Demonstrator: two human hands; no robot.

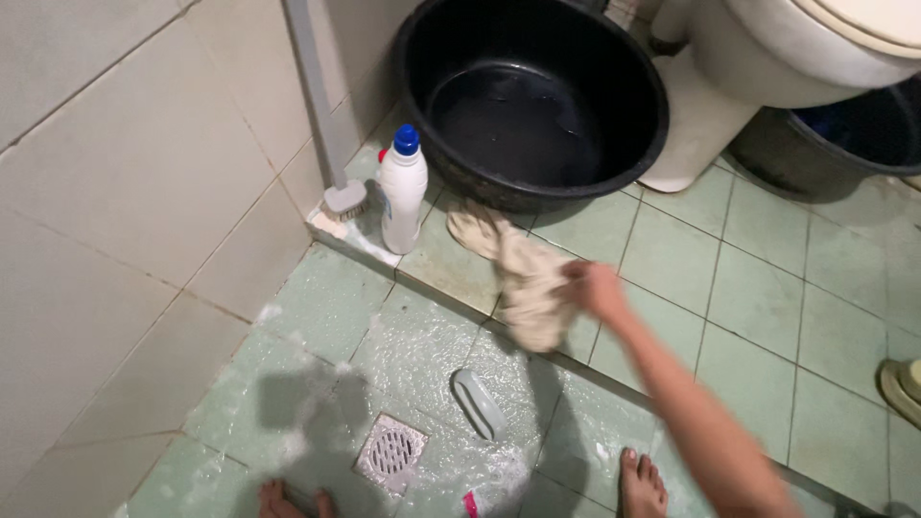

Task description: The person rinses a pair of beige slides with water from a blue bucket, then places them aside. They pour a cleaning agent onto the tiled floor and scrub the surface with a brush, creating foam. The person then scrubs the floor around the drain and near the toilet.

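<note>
My right hand (597,288) reaches forward and grips a beige rag (523,278) that hangs over the low tiled step. The rag's far end lies on the raised green floor below a large black basin (530,96). A white bottle with a blue cap (403,190) stands to the left of the rag. A grey scrub brush (479,404) lies on the wet, soapy lower floor beside a metal floor drain (390,451). My left hand is out of view. My bare feet (641,484) stand at the bottom edge.
A white toilet base (710,105) stands at the back right, with a dark bucket (844,144) beside it. A grey pole with a brush head (331,144) leans in the wall corner. Tiled wall fills the left side. A sandal (904,388) sits at the right edge.
</note>
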